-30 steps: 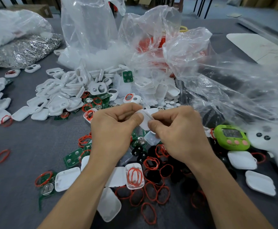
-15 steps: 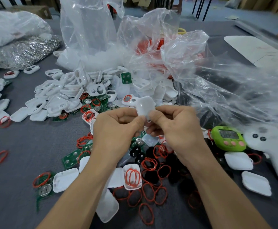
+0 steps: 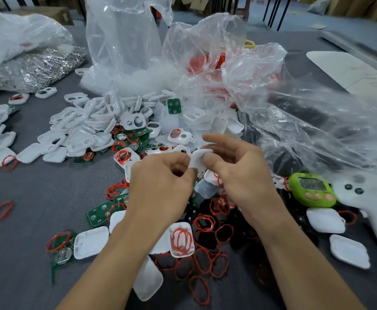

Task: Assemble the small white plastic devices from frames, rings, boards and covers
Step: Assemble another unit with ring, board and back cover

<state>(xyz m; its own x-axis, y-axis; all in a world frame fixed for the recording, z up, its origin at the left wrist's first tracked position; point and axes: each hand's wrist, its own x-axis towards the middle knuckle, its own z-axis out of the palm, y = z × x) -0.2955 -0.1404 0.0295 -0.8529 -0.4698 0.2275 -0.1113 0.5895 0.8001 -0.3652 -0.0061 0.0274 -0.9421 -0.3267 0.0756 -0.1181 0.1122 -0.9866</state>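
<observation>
Between the two hands, raised just above the parts heap, sits the white device (image 3: pixel 199 158): a small rounded shell, tilted, broad face toward the camera. The right hand (image 3: pixel 239 175) pinches it, thumb flat on the face and fingers behind, while the forefinger is stretched out above it and blurred. The left hand (image 3: pixel 160 189) is curled, thumb and forefinger tips closing on the lower-left edge. I read this as a pinch, though the contact is partly hidden. I judge the two-sided hold is there so the halves can be squeezed together along the seam, and the raised position keeps that seam under the eye. Whether the shell is fully snapped shut I cannot tell. Directly beneath lie loose red rings (image 3: pixel 205 222), with several more gathered in an upturned cover (image 3: pixel 171 242), probably serving as a handy dish. Green boards (image 3: pixel 100 212) lie just left of the left wrist, within easy reach. White frames (image 3: pixel 89 121) are heaped farther back on the left, spilling from the clear plastic bags (image 3: pixel 124 41). Closed white shells (image 3: pixel 325 220) sit apart at the right, beside a green timer (image 3: pixel 311 190). These are likely the finished lot, kept away from raw stock. Everything rests on the grey desk (image 3: pixel 26 220).
</observation>
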